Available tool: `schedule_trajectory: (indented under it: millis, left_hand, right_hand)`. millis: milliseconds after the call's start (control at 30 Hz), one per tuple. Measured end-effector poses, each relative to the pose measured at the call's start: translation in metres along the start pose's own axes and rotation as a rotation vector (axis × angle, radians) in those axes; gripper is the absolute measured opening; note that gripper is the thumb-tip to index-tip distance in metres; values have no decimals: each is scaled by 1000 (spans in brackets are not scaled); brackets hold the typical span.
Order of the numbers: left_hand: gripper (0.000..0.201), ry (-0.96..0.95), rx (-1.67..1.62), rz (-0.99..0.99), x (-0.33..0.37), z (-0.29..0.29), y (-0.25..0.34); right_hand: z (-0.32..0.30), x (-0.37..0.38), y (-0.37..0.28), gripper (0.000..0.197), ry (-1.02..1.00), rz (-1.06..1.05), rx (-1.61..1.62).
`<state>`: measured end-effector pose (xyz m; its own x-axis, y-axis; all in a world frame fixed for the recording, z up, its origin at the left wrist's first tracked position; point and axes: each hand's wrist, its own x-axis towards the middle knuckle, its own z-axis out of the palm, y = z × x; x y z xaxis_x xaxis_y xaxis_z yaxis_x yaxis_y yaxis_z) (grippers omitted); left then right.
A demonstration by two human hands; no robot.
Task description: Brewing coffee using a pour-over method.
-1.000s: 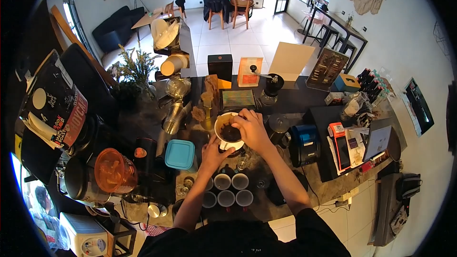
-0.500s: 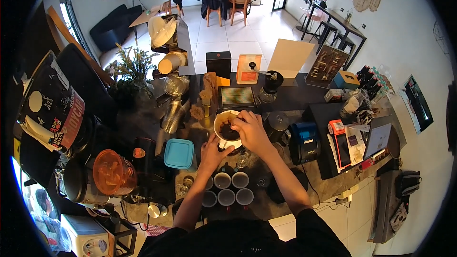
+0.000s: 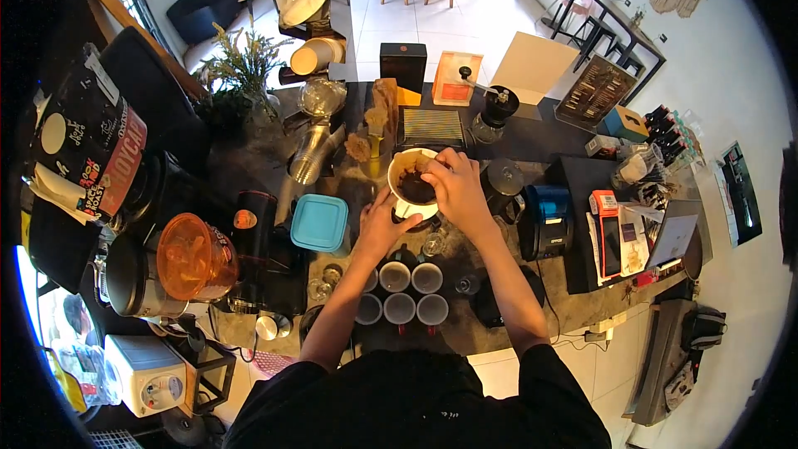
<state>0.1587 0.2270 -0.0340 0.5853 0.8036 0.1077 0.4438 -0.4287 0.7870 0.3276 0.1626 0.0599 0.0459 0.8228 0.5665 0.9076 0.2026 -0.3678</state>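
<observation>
A white coffee dripper [image 3: 404,208] stands in the middle of the counter with a paper filter [image 3: 401,161] inside it. Dark coffee grounds [image 3: 413,189] lie in the filter. My left hand [image 3: 381,226] is closed on the dripper's lower left side, with the thumb along its front. At the right rim, the bunched fingers of my right hand [image 3: 457,191] pinch the filter's edge; the fingertips partly hide the filter there. What the dripper rests on is mostly hidden.
Several cups [image 3: 399,308] stand close in front of me. Left of my hands is a blue-lidded container [image 3: 320,221]. A hand grinder [image 3: 497,108], a slatted drip tray [image 3: 432,127] and a glass server [image 3: 502,179] stand beyond and right. A card terminal [image 3: 609,233] lies farther right.
The view has tilted downward, so the counter sits higher in the picture. My right fingers have shifted from over the filter to its right edge, baring more of the grounds.
</observation>
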Motion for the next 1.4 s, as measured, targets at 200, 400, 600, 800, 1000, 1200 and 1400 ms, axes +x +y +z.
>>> schedule_trajectory:
  millis: [200, 400, 600, 800, 1000, 1200, 1400]
  left_hand:
    - [68, 1, -11, -14, -1, 0, 1]
    - [69, 10, 7, -8, 0, 0, 0]
    - [69, -9, 27, -14, 1, 0, -2]
    - [69, -5, 23, -10, 1, 4, -4]
    - [67, -4, -7, -12, 0, 1, -5]
    - [65, 0, 17, 0, 0, 0, 2]
    - [66, 9, 68, -4, -3, -3, 7]
  right_hand:
    - [-7, -2, -3, 15, -30, 8, 22]
    - [-21, 7, -17, 10, 91, -75, 11]
    - [-19, 14, -9, 13, 101, -151, -76]
    - [-15, 14, -4, 7, 126, -145, -122]
    - [-24, 15, -7, 6, 105, -119, -54]
    - [-43, 20, -4, 10, 68, 35, 242]
    - [-53, 29, 0, 11, 15, 5, 241]
